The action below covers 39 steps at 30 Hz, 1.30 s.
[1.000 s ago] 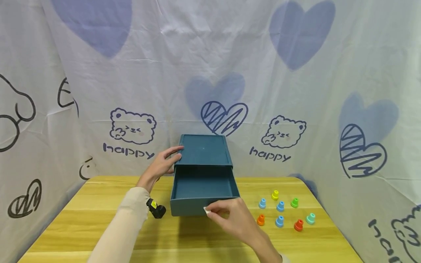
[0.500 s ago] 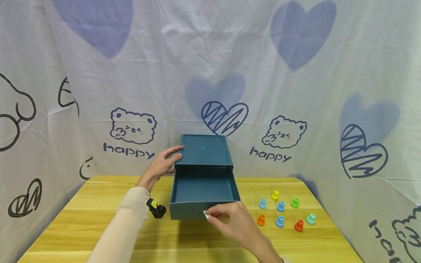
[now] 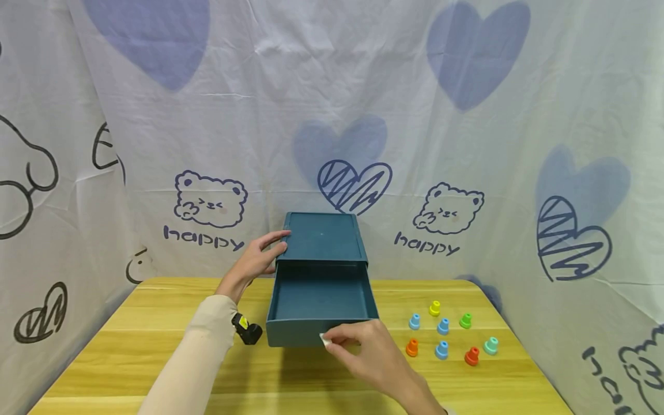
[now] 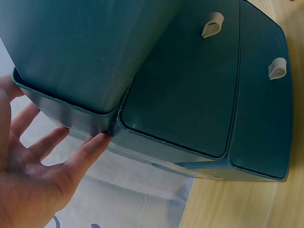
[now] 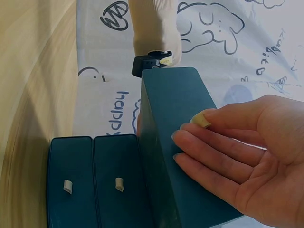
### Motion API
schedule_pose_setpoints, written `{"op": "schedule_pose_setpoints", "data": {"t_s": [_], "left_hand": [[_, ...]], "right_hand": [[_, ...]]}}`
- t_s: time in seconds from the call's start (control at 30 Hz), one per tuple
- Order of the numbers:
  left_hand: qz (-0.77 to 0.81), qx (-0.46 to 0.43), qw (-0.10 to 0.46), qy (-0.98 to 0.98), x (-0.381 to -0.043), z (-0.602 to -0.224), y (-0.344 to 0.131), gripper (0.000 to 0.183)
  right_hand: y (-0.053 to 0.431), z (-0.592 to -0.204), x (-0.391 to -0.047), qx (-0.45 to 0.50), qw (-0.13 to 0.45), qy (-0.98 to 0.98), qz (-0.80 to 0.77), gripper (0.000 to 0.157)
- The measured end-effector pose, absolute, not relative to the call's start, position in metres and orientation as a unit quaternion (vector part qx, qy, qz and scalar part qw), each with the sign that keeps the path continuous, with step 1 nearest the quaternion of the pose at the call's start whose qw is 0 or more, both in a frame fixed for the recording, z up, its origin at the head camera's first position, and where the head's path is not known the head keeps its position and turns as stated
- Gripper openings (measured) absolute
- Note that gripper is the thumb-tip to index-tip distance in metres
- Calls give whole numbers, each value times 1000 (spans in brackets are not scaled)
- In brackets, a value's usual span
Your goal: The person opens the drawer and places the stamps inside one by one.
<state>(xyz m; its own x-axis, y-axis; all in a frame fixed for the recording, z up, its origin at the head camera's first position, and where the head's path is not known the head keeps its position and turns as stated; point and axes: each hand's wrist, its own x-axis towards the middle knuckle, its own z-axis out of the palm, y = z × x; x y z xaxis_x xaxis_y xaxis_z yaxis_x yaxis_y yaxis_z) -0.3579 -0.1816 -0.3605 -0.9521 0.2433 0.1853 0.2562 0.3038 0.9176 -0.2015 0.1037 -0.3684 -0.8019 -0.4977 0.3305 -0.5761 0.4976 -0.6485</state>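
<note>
- Pulled top drawer (image 3: 291,334) slightly farther toward the near edge of the table (image 3: 218,380) since a second ago.
- Pinching its pale pull tab (image 5: 202,119) with right hand (image 3: 368,357).
- Resting spread left hand (image 3: 252,258) against left side of three-drawer cabinet (image 3: 321,237), near table's back edge.

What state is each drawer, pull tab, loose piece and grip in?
Top drawer: open, pulled out
Middle drawer: closed
Bottom drawer: closed
Top pull tab: pinched
Left grip: fingers spread, touching the cabinet
Right grip: pinching that tab
Eight small colored pieces: upright on the table, set apart
</note>
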Motion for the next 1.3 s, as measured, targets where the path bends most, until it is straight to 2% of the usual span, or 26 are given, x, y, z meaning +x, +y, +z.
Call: {"op": "schedule_pose_setpoints", "data": {"t_s": [0.33,0.67,0.8,0.9,1.3], "left_hand": [[-565,-156,4,-810,-358,-360,-182,53],[-562,-155,5,-813,-358,-360,-182,53],[-562,-157,5,-812,-358,-361,-182,53],[-562,-156,5,-812,-359,-362,-183,53],[-562,-149,5,-814,-360,-362,-183,51]], "right_hand": [[124,-355,-199,311,56,-860,402,14],[168,-335,-204,254,123,-870,404,17],[178,-337,-212,227,133,-880,396,16],[184,-343,-220,212,125,-894,375,16],[201,-384,-258,210,29,-922,324,11]]}}
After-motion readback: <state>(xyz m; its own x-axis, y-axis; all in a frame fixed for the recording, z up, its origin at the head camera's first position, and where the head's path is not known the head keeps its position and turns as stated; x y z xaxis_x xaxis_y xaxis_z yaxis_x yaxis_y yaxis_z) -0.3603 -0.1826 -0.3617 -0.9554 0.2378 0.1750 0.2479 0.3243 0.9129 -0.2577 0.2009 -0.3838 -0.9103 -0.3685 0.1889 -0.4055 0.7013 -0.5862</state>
